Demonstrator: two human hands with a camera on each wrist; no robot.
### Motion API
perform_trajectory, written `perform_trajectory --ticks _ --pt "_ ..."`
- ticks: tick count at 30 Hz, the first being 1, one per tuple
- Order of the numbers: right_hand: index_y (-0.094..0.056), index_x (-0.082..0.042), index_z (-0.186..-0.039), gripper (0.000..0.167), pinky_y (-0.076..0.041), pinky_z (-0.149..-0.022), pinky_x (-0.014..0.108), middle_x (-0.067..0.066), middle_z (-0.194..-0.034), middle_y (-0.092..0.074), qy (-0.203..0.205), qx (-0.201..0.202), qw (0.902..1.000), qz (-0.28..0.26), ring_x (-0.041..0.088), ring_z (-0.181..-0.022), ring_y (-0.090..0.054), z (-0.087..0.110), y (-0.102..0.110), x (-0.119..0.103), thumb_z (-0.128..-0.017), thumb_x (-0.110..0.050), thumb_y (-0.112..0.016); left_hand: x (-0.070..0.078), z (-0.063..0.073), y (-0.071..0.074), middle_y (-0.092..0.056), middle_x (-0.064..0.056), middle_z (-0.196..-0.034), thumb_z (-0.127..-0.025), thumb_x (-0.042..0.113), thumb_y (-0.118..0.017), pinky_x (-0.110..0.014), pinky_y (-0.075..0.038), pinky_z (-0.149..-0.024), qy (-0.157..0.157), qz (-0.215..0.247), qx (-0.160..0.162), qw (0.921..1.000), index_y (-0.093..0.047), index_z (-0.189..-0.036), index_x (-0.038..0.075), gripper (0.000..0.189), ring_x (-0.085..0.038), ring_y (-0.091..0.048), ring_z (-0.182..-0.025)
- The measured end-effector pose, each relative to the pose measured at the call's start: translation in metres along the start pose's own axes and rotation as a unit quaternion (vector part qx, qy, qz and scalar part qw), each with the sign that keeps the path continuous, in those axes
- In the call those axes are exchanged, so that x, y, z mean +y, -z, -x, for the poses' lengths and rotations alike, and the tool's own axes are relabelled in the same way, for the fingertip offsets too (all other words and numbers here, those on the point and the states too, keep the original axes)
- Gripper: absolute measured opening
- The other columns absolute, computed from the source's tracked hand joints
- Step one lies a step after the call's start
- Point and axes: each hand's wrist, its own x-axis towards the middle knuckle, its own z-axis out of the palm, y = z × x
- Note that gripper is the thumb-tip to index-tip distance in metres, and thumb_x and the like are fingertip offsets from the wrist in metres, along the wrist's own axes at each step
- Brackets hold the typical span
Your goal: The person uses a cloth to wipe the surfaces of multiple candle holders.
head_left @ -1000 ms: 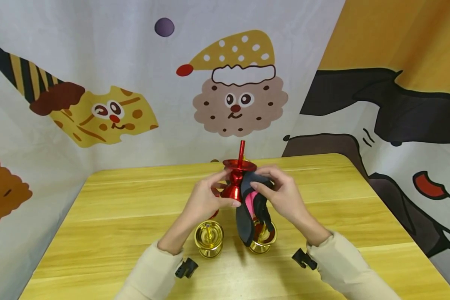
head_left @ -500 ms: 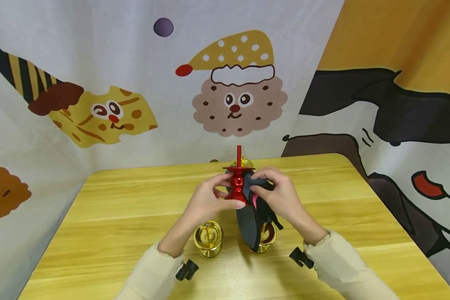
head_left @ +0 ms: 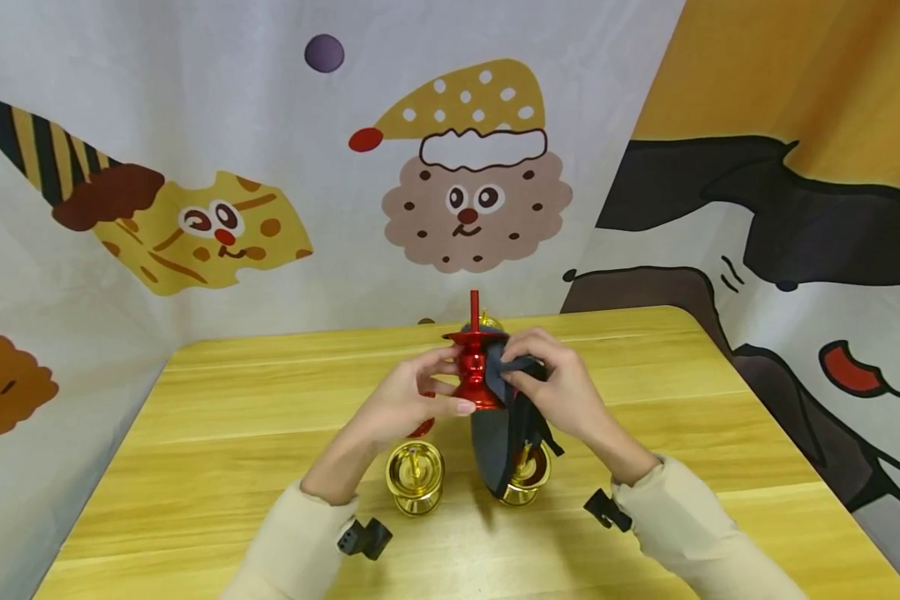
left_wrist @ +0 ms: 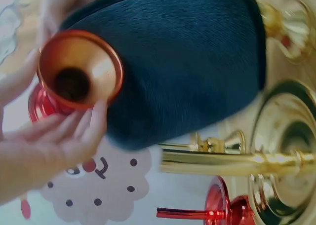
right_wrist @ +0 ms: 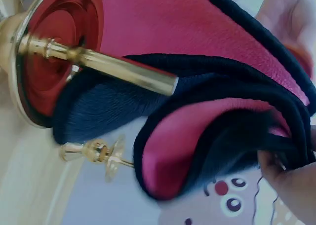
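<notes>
My left hand (head_left: 412,398) grips a shiny red candlestick (head_left: 474,367) near its base, fingers behind and thumb in front. It stands upright in the grip, spike up, above the table. The left wrist view looks into its hollow base (left_wrist: 81,69). Against its right side lies a dark blue-grey cloth (head_left: 491,450) with black edging, which my right hand (head_left: 551,375) pinches in a fold at the top. The rest of the cloth hangs down over part of a gold candlestick (head_left: 521,493). In the right wrist view the pink face (right_wrist: 158,18) of the cloth shows.
Another gold candlestick (head_left: 416,483) stands on the wooden table (head_left: 270,433) at the front left. Behind the held one is a further gold candlestick (head_left: 489,320), mostly hidden. A second red candlestick (head_left: 422,427) is partly covered by my left hand. A printed curtain (head_left: 270,100) hangs behind the table.
The red candlestick has gone from tilted to upright and shifted slightly left. The cloth has turned, showing less pink from the head view. Both hands keep their holds.
</notes>
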Motion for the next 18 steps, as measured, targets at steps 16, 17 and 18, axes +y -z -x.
perform_trajectory --ticks 16,17,18 --pt "-0.065 -0.004 -0.085 0.020 -0.052 -0.076 0.040 0.008 -0.096 -0.058 0.073 0.002 0.9916 0.106 0.024 -0.089 -0.057 0.003 -0.008 -0.003 -0.072 0.010 -0.071 0.001 -0.003 -0.013 -0.055 -0.012 -0.116 -0.076 0.014 -0.075 -0.028 -0.054 -0.067 -0.003 -0.154 0.055 0.9866 -0.041 -0.135 0.005 0.068 -0.028 -0.058 -0.096" --pt "-0.065 -0.004 -0.086 0.021 -0.052 -0.076 0.040 0.007 -0.096 -0.058 0.068 -0.003 0.9926 0.100 0.023 -0.090 -0.057 0.003 -0.007 -0.002 -0.072 0.011 -0.070 0.000 -0.003 -0.012 -0.054 -0.011 -0.117 -0.077 0.014 -0.074 -0.029 -0.054 -0.068 0.001 -0.139 0.047 0.9892 -0.041 -0.135 0.006 0.068 -0.027 -0.058 -0.097" --pt "-0.065 -0.004 -0.086 0.022 -0.052 -0.076 0.040 0.007 -0.097 -0.058 0.060 -0.005 0.9941 0.091 0.023 -0.091 -0.057 0.003 -0.005 -0.001 -0.073 0.012 -0.069 -0.001 -0.002 -0.009 -0.054 -0.011 -0.118 -0.078 0.013 -0.073 -0.031 -0.054 -0.071 0.003 -0.116 0.035 0.9926 -0.040 -0.136 0.006 0.067 -0.027 -0.057 -0.098"
